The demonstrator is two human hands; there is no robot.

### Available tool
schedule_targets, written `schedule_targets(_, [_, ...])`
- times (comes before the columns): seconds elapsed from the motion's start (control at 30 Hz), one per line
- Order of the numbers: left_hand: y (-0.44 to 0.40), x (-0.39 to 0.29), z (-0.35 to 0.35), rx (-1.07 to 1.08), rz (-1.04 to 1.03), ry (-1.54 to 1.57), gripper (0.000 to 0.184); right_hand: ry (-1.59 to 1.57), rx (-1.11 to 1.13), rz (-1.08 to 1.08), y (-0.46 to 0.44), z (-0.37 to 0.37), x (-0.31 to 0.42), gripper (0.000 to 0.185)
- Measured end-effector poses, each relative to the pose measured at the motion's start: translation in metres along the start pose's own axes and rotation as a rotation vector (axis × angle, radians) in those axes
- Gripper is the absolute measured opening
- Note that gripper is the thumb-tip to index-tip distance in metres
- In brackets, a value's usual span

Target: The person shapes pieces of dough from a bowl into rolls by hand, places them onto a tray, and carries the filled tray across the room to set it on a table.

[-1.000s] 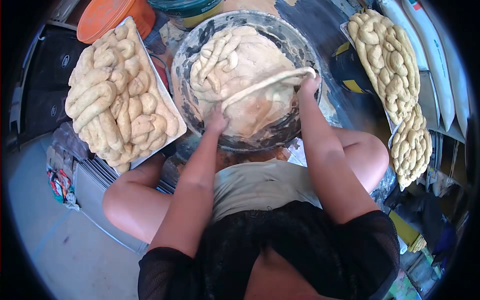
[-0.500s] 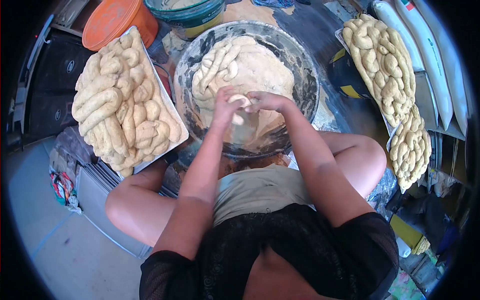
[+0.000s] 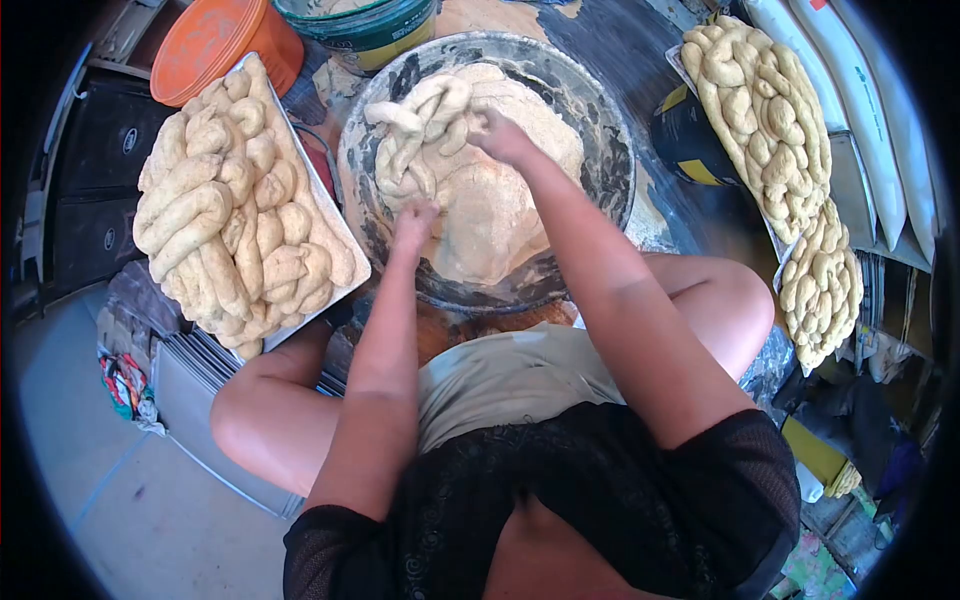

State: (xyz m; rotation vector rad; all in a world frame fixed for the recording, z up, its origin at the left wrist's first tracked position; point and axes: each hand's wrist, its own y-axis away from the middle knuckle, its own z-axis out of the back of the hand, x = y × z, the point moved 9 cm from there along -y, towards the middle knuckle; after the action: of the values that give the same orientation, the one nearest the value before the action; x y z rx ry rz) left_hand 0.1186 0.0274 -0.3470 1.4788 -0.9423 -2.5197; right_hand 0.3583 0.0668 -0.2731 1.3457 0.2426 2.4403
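A wide, flour-smeared basin (image 3: 612, 205) stands in front of my crossed legs, with a broad mound of pale flour (image 3: 540, 130) inside. Twisted dough ropes (image 3: 432, 108) lie piled on the left side of this mound. My right hand (image 3: 500, 138) is at the pile's right edge, its fingers curled onto the end of a dough rope. Lower down, my left hand (image 3: 415, 222) is closed beside the bottom end of the pile; its fingers hide whatever is in them.
To the left, a tray (image 3: 350, 275) is heaped with thick dough twists (image 3: 235, 200). More dough twists (image 3: 765, 120) fill trays on the right, near a dark bucket (image 3: 690, 140) and white sacks (image 3: 850, 110). An orange bucket (image 3: 225, 50) and a green tub (image 3: 365, 45) stand behind.
My hands have parted: the right moved up and away to the dough pile, the left moved left. The small dough piece between them has left that spot, and the pile's ropes lie differently.
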Motion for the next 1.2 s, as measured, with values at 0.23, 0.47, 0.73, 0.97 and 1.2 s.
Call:
schedule_targets(0.23, [0.018, 0.078, -0.085, -0.133, -0.196, -0.115, 0.065, 0.428, -0.027, -0.026, 0.139, -0.123, -0.099, 0.080])
schedule_targets(0.47, [-0.008, 0.079, -0.098, 0.157, 0.100, 0.202, 0.079, 0.481, 0.061, 0.106, 0.101, -0.075, -0.061, 0.065])
schedule_targets(0.73, [0.038, 0.034, -0.080, 0.073, -0.195, -0.042, 0.048, 0.662, 0.405, 0.159, 0.095, -0.111, -0.056, 0.053])
schedule_targets(0.97, [0.046, -0.014, -0.092, 0.010, -0.545, -0.753, 0.037, 0.593, 0.118, 0.383, 0.129, -0.084, -0.038, 0.029])
schedule_targets(1.2, [0.047, 0.004, -0.062, 0.345, -0.097, 0.009, 0.034, -0.066, 0.563, 0.049, 0.129, -0.082, -0.045, 0.042])
